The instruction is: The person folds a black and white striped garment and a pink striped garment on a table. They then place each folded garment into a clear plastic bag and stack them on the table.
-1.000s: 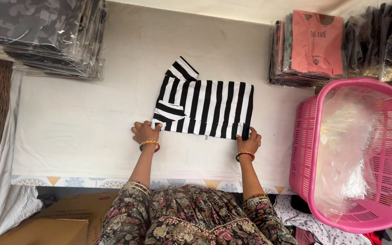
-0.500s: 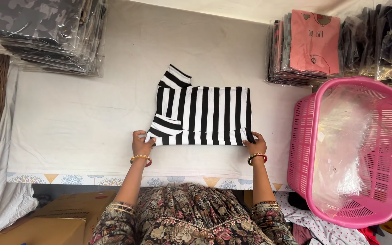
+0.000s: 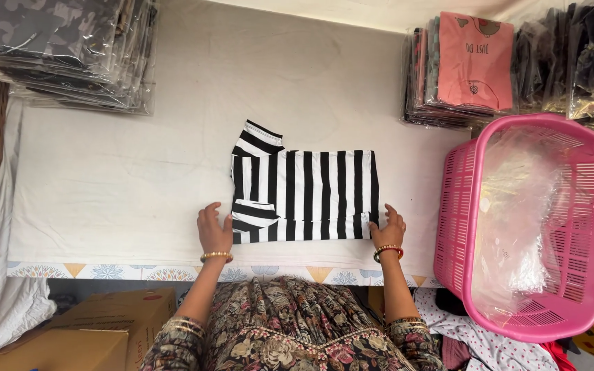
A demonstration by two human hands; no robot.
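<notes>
White tabletop [image 3: 104, 185] — folded striped shirt [image 3: 304, 196] lies long axis left–right between the hands, left hand [image 3: 214, 230] and right hand [image 3: 388, 230] flat, fingers spread, each pressing a near corner — gripping nothing; pink basket [image 3: 458, 206] stands right.

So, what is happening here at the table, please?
A person is folding a black-and-white striped garment on a white-covered table. The left hand and the right hand rest at its two near corners. A pink plastic basket holding clear plastic bags stands to the right. Stacks of bagged clothes lie along the far edge.
</notes>
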